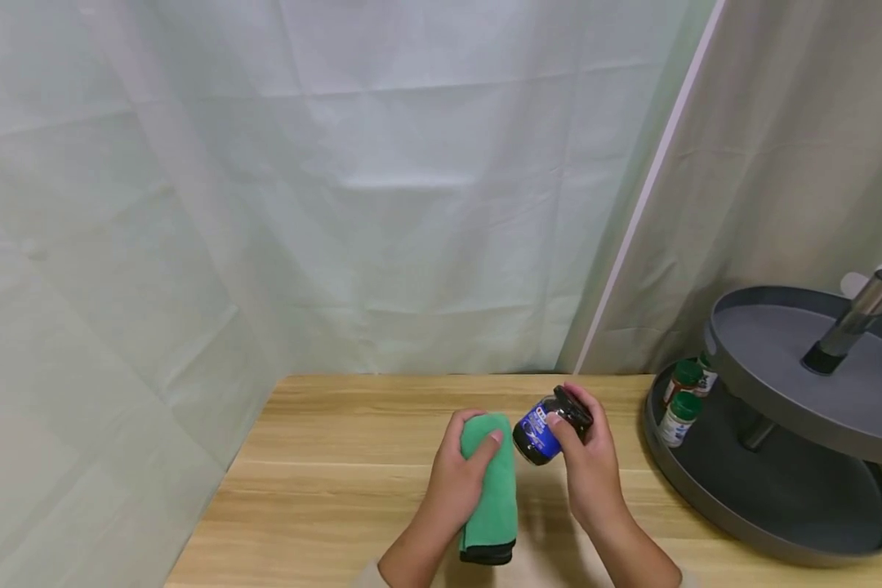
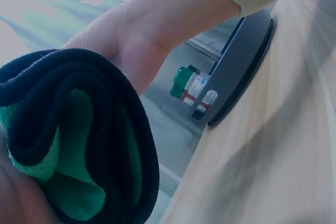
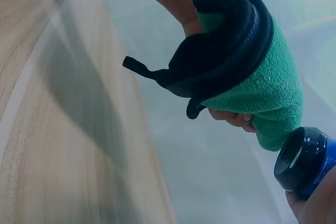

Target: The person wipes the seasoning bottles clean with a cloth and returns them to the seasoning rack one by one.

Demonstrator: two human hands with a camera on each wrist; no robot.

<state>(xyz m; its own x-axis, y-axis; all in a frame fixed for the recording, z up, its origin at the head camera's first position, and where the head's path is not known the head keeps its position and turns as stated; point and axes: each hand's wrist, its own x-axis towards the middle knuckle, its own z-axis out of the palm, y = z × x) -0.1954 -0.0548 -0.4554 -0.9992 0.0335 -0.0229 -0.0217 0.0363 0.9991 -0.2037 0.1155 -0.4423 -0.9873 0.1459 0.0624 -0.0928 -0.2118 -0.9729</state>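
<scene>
My left hand grips a folded green cloth with black edging, its thumb lying across the front. In the left wrist view the rolled black edges of the cloth face the camera. Just to the right, my right hand holds a small dark glass jar with a blue label and a black lid, tilted, thumb on its side. The jar's base comes right up to the cloth's end in the right wrist view. Both things are held above the wooden table.
At the right stands a grey two-tier round rack with a metal post. Several small green-capped spice bottles sit on its lower tier's left side. Pale curtains hang behind the table.
</scene>
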